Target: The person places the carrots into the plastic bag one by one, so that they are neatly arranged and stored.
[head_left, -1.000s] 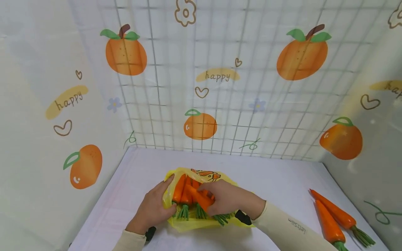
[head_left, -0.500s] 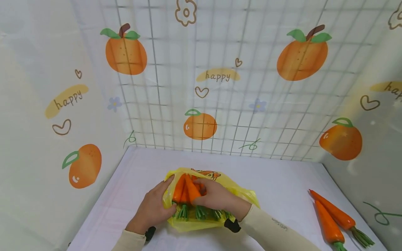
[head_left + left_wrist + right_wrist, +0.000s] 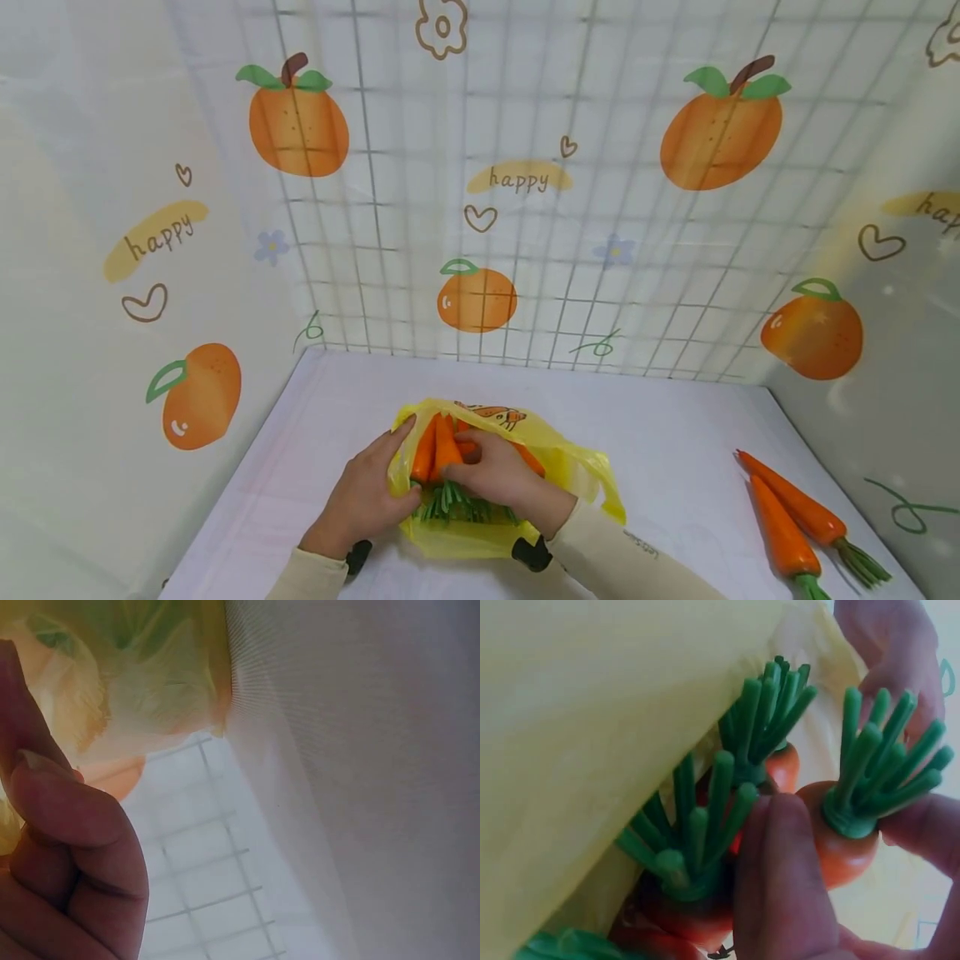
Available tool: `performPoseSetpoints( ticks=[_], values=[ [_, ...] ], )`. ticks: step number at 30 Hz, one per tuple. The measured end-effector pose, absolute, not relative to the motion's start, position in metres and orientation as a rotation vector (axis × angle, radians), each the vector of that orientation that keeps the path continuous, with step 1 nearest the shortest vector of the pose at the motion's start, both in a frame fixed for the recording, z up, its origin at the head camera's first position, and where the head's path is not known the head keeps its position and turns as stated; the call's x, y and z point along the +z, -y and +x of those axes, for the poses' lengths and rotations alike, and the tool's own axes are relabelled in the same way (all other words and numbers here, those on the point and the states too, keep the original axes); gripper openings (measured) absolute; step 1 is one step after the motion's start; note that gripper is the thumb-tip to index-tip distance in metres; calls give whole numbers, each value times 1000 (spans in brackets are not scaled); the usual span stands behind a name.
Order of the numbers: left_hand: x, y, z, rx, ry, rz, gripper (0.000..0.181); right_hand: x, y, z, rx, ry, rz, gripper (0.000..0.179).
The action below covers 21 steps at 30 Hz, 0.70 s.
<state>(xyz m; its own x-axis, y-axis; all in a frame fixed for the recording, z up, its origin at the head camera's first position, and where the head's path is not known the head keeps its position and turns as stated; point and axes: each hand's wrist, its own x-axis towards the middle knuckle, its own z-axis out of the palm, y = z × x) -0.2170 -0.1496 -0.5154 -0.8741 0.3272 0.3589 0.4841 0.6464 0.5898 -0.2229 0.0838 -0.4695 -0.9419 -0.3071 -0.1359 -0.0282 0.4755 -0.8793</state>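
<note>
A yellow plastic bag [image 3: 480, 542] lies on its side with its mouth facing me and several toy carrots with green tops inside. My left hand [image 3: 367, 483] grips the left edge of the bag's mouth; the left wrist view shows its curled fingers beside the thin yellow film. Inside the opening, my right hand [image 3: 498, 475] holds a carrot [image 3: 447, 442] between thumb and fingers, its tip pointing away from me. In the right wrist view that carrot [image 3: 840, 851] sits between thumb and fingers, while another carrot [image 3: 694, 907] lies beside the fingers under the film.
Two more carrots lie on the white table [image 3: 660, 467] at the right: one nearer carrot [image 3: 783, 525] and one farther carrot [image 3: 802, 500]. Behind the table hangs a printed curtain [image 3: 645, 292] over a wire grid, with side walls left and right.
My right hand has moved left with a carrot, toward the left side of the bag's mouth. More of the bag's right side shows now. The left hand has stayed in place.
</note>
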Motion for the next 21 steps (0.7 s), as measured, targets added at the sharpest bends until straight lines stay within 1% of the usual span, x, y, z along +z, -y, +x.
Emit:
performPoseSetpoints(
  ticks=[5, 11, 14, 21],
  values=[
    [-515, 149, -217, -1054, 2666, -616, 96, -473, -80, -226, -1413, -2566, -270, 64],
    [-516, 149, -217, -1057, 2656, -622, 97, -474, -75, -227, -1509, -2504, -219, 62],
    [-518, 148, -218, -1049, 2653, -624, 97, -475, -74, -226, -1483, -2542, -224, 62],
    [-516, 148, -216, -1042, 2668, -629, 96, -475, -73, -227, -1440, -2590, -200, 55]
  ],
)
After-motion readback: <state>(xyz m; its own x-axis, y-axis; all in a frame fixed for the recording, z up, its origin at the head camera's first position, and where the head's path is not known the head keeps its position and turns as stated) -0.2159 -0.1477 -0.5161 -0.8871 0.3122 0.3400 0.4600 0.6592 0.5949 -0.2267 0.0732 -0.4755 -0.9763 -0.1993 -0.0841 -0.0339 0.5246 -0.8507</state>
